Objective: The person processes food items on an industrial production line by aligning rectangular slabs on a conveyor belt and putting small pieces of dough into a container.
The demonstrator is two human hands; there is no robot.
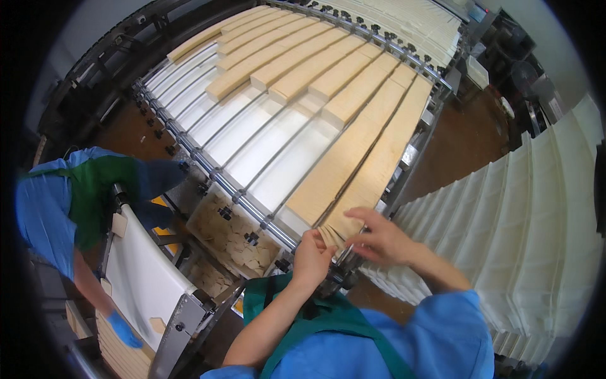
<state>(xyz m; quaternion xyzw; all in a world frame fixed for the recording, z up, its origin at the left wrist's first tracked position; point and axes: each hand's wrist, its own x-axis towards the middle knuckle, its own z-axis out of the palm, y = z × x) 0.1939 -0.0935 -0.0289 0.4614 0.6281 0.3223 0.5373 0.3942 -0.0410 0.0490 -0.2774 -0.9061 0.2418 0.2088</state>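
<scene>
Long rows of thin, flat tan wafer-like sheets (364, 142), packed on edge, lie in white channels (265, 147) split by metal rods. At the near end of the rightmost rows, my left hand (312, 258) pinches a few loose sheets (331, 238) that fan apart. Close on their right is my right hand (383, 237), its fingers spread above the end of the row and the metal edge; nothing shows in it. A chrome rail (227, 187) with black knobs crosses the near end of the channels.
A co-worker (71, 203) in blue with a blue glove bends over a white conveyor belt (142, 265) at the left. Between us stands a bin of broken pieces (236, 232). Stacked off-white ribbed trays or sheets (497, 213) rise at the right. Machinery stands behind.
</scene>
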